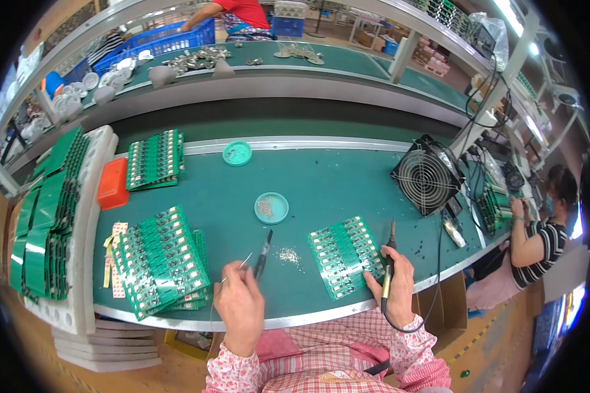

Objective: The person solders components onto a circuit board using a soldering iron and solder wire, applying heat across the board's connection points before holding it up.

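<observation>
My right hand (398, 280) is closed around a soldering iron (388, 275), its tip pointing up and away from me. The iron stands beside a green circuit board panel (345, 257) with rows of white parts, lying flat near the front edge. My left hand (240, 302) pinches a thin silvery wire (246, 259), which looks like solder; its tail trails below the hand. Just right of that hand lies a dark pen-like tool (263, 254). A scatter of tiny pale parts (290, 255) lies between the tool and the board.
Left of me are stacked circuit boards (160, 262), another stack (155, 160) and a red box (113, 183). Two round dishes (271, 208) (236, 153) hold small parts. A black fan (427, 177) stands right. A white foam rack (88, 242) holds boards. A co-worker (537, 242) sits at right.
</observation>
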{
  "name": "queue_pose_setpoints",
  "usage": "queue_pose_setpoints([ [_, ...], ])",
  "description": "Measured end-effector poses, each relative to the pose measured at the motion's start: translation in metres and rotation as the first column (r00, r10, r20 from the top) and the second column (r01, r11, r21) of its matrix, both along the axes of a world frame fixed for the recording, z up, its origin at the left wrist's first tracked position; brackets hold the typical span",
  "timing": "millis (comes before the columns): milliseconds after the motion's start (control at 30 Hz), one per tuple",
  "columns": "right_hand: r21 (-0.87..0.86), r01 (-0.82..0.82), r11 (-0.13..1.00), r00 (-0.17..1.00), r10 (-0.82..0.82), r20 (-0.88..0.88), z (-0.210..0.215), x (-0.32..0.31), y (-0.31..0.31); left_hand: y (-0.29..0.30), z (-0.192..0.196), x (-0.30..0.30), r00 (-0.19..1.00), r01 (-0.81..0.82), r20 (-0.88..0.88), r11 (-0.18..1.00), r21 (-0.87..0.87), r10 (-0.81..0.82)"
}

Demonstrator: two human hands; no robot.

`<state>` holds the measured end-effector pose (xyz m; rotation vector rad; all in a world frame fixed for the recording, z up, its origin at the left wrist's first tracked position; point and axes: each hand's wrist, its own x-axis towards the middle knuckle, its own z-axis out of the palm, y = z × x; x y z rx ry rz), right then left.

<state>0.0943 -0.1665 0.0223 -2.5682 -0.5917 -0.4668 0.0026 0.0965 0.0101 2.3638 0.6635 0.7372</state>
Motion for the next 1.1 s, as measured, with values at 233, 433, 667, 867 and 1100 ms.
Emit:
queue_pose_setpoints([
  [233, 0.5, 0.21, 0.84, 0.912, 0.015, -0.409, 0.019, 0.006, 0.014, 0.011, -0.001, 0.002, 0.993, 0.007, 0.109, 0.92, -0.392, 0.039],
  [433, 0.671, 0.207, 0.712, 0.902, 0.127, -0.413, 0.019, 0.012, -0.001, -0.008, 0.007, 0.011, 0.97, 0.232, 0.072, 0.973, -0.007, -0.231],
  [667, 0.739, 0.272, 0.617, 0.829, 0.24, -0.505, 0.02, 0.007, -0.026, -0.013, -0.005, 0.013, 0.99, 0.128, 0.057, 0.992, 0.017, -0.129],
  [867, 0.407, -0.115, 0.906, 0.968, 0.194, -0.159, -0.001, 0.022, -0.055, -0.024, -0.014, 0.013, 0.985, 0.076, 0.155, 0.997, -0.024, -0.071],
  [1100, 0.376, -0.127, 0.918, 0.978, 0.052, 0.204, 0.012, 0.015, -0.091, -0.035, -0.012, 0.013, 0.995, 0.022, 0.091, 0.998, 0.061, -0.028],
])
